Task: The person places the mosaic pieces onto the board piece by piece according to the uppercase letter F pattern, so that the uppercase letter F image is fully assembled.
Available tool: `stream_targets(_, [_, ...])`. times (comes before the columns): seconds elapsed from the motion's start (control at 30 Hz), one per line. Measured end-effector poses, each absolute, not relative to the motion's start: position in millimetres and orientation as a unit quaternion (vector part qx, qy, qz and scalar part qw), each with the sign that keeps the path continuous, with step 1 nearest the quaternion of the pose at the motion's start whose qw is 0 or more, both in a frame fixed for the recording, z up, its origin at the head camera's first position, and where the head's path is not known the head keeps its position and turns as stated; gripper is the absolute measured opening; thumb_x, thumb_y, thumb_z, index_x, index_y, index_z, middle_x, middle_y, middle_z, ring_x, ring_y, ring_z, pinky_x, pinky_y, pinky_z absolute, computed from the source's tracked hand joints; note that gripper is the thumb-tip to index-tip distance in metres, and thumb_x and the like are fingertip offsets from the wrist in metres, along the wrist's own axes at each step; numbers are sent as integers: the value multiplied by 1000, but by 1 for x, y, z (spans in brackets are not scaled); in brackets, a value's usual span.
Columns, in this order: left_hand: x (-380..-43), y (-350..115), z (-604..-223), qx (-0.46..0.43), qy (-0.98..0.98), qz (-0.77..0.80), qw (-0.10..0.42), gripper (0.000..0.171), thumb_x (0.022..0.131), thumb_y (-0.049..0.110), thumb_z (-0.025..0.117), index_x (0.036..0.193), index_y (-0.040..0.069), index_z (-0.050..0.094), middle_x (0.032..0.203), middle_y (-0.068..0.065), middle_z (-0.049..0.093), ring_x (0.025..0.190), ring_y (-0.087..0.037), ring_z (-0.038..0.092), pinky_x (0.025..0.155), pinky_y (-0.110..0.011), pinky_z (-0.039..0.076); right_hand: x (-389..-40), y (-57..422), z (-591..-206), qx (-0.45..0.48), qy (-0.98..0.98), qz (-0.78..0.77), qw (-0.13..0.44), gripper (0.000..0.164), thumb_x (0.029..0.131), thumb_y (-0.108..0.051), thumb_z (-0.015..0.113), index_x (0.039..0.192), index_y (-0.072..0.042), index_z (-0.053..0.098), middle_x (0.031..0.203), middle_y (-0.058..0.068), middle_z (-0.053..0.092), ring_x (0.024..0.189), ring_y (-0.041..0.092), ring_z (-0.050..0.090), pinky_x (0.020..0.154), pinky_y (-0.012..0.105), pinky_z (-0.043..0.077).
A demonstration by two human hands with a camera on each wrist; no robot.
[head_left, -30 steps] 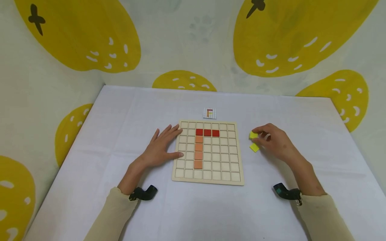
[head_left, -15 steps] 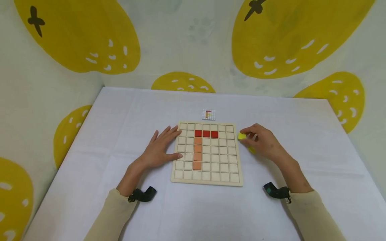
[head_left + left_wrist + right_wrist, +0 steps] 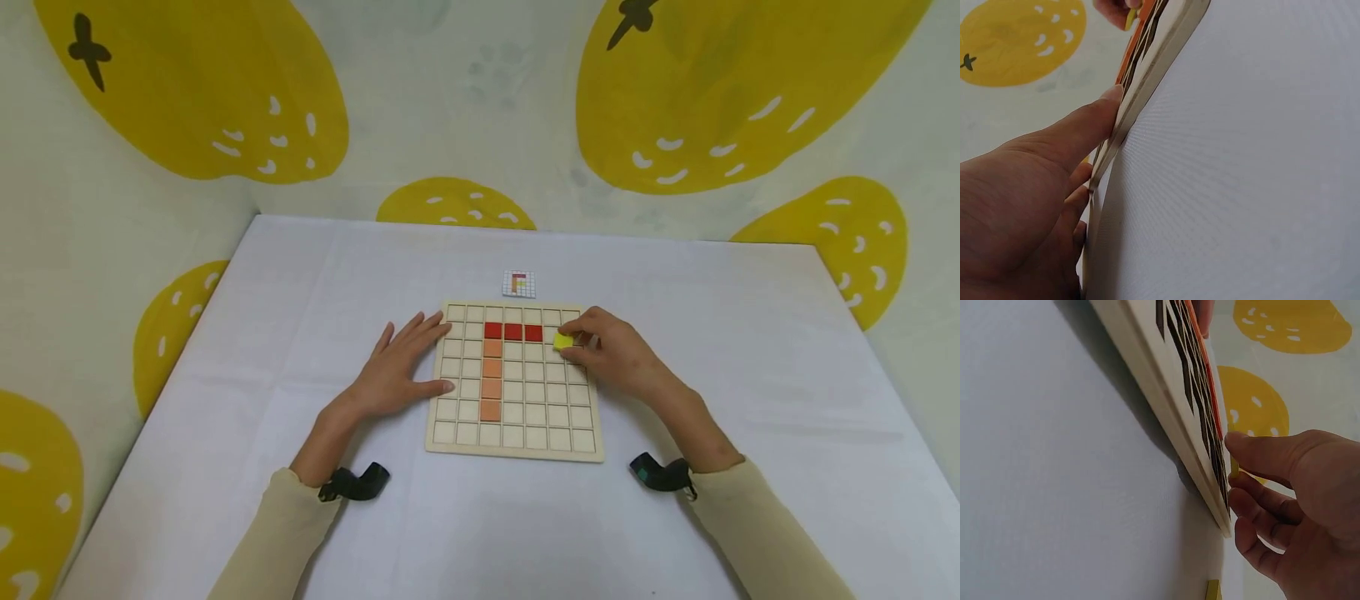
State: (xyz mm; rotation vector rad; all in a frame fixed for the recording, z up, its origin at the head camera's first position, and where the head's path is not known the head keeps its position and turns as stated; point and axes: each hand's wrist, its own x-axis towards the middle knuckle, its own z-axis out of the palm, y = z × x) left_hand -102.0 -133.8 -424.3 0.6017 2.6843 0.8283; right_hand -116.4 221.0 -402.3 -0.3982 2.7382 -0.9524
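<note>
A wooden grid board (image 3: 536,414) lies on the table, with a row of red tiles (image 3: 513,332) near its top and a column of orange tiles (image 3: 491,388) running down from the row's left end. Between thumb and fingers, my right hand (image 3: 618,357) pinches a yellow square tile (image 3: 562,341) over the board's upper right cells. In the right wrist view the tile is edge-on, just above the board. My left hand (image 3: 393,372) rests at the board's left edge, fingers spread, thumb on the rim. A second yellow tile (image 3: 1213,589) lies beside the board; the head view hides it behind my right hand.
A small card (image 3: 519,283) printed with a coloured grid pattern lies just beyond the board. White cloth (image 3: 300,275) covers the table. Walls with yellow fruit shapes (image 3: 457,202) stand at its back and left.
My right hand has carried the yellow tile leftward from the table on the right to above the board. The left hand has stayed at the board's edge.
</note>
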Motion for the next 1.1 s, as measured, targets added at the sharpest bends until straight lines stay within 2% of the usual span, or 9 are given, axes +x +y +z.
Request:
stream_targets(0.17, [-102, -134, -424, 209, 926, 285, 133, 90, 91, 44, 78, 165, 21, 32, 176, 0, 21, 166, -29, 10, 132, -61, -4, -116, 210, -403, -138, 927, -328, 117, 34, 96, -18, 76, 128, -7, 73, 111, 7, 64, 97, 22, 58, 83, 34, 50])
stream_targets(0.4, [-103, -133, -425, 205, 926, 285, 136, 89, 92, 45, 77, 165, 22, 32, 176, 1, 20, 166, -28, 9, 132, -60, -4, -111, 198, -404, -137, 922, -339, 128, 33, 97, -21, 75, 129, -10, 72, 119, 5, 63, 106, 23, 56, 92, 39, 51])
stream_targets(0.73, [-103, -135, -427, 207, 926, 287, 135, 89, 92, 46, 76, 165, 23, 31, 176, 1, 21, 166, -28, 9, 132, -60, -4, -106, 182, -404, -160, 922, -332, 119, 33, 96, -22, 76, 127, -12, 73, 114, 2, 62, 101, 21, 53, 86, 35, 46])
stream_targets(1.1, [-103, -135, -427, 208, 925, 287, 135, 90, 92, 45, 77, 166, 23, 30, 177, 2, 19, 166, -28, 8, 132, -60, -5, -105, 171, -404, -167, 926, -321, 109, 32, 96, -25, 76, 127, -15, 73, 123, 1, 63, 108, 22, 56, 97, 40, 50])
